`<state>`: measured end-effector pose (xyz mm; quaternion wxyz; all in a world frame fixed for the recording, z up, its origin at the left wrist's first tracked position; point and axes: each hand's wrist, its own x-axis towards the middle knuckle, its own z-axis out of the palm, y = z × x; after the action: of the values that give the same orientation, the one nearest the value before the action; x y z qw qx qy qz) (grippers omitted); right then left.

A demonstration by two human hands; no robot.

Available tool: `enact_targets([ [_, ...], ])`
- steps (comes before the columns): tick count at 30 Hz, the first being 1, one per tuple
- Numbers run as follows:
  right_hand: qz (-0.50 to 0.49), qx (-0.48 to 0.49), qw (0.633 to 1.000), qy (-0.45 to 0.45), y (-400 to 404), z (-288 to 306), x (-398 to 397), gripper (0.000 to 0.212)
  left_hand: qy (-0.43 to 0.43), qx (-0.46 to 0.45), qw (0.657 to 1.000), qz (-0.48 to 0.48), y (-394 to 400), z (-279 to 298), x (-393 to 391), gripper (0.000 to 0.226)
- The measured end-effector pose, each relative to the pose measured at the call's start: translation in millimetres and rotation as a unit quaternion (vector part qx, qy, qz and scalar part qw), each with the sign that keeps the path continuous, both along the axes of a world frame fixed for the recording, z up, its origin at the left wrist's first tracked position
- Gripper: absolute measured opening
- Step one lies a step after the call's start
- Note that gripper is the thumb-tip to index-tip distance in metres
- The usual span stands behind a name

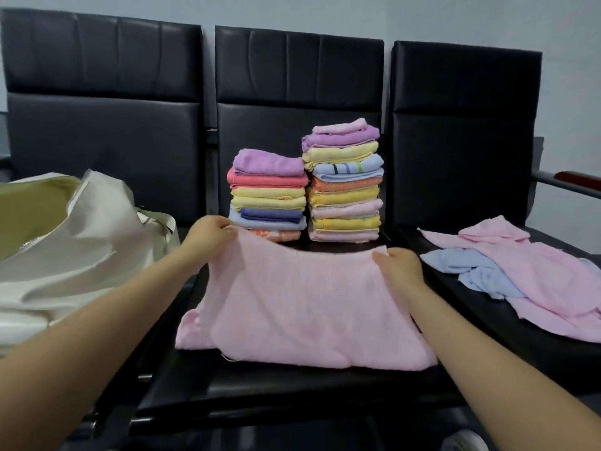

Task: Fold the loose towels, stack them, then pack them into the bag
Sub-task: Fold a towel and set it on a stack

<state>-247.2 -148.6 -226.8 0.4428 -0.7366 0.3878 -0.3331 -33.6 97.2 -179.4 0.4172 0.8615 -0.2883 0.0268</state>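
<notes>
Two hands are pinching the far corners of a pink towel (302,307) lying on the middle seat (292,392): left hand (211,237) fingers grasping one corner, right hand (398,266) fingers the other. Beyond the fingers are standing two folded stacks (344,180); left of them, the bag (65,242).

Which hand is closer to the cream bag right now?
Left. The left hand pinches the far left corner of the pink towel, just right of the cream bag. The right hand grips the towel's far right corner, farther off.
</notes>
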Motion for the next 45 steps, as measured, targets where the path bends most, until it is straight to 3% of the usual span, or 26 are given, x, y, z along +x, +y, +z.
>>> enact_targets([
  [6,-0.013,-0.126,0.975,0.183,-2.6,-39.7,5.7,0.033,-0.066,0.022,0.997,0.037,-17.1,-59.5,19.4,0.021],
  [12,-0.015,-0.207,0.945,0.252,-2.1,-40.8,9.9,0.015,-0.037,0.108,0.993,0.035,-19.0,-88.4,29.5,0.023],
  [17,-0.044,-0.222,0.932,0.283,-0.4,-43.8,14.5,0.023,-0.069,0.139,0.987,0.040,-15.6,-88.9,31.8,0.019],
  [19,-0.046,-0.224,0.923,0.309,1.3,-43.3,16.4,0.025,-0.047,0.163,0.984,0.052,-15.6,-89.2,33.5,0.030],
  [22,-0.029,-0.192,0.932,0.307,-1.6,-42.3,14.2,0.029,-0.010,0.208,0.977,0.039,-16.0,-84.4,36.3,0.047],
  [25,-0.017,-0.162,0.946,0.281,-6.0,-41.2,7.4,0.026,0.026,0.217,0.976,0.004,-13.8,-80.2,41.2,0.042],
  [31,0.002,-0.146,0.960,0.239,-8.3,-41.5,-2.9,0.003,0.031,0.133,0.991,0.007,-7.1,-84.5,46.0,0.014],
  [35,-0.009,-0.091,0.978,0.189,-12.2,-36.5,-4.6,0.006,0.037,0.094,0.994,0.034,-9.2,-85.5,43.2,0.023],
  [37,-0.020,-0.060,0.984,0.166,-14.0,-33.2,-5.4,0.011,0.026,0.130,0.990,0.043,-11.5,-82.2,39.5,0.024],
  [40,-0.016,-0.088,0.972,0.218,-14.0,-33.5,-1.8,0.011,-0.004,0.182,0.983,0.031,-15.6,-76.7,35.4,0.021],
  [42,-0.006,-0.094,0.964,0.248,-11.6,-32.2,1.3,0.005,0.023,0.177,0.984,0.023,-17.6,-73.9,35.6,0.020],
  [45,-0.001,-0.102,0.953,0.287,-8.8,-28.9,2.9,0.015,0.044,0.204,0.978,0.020,-20.6,-71.0,36.3,0.023],
])
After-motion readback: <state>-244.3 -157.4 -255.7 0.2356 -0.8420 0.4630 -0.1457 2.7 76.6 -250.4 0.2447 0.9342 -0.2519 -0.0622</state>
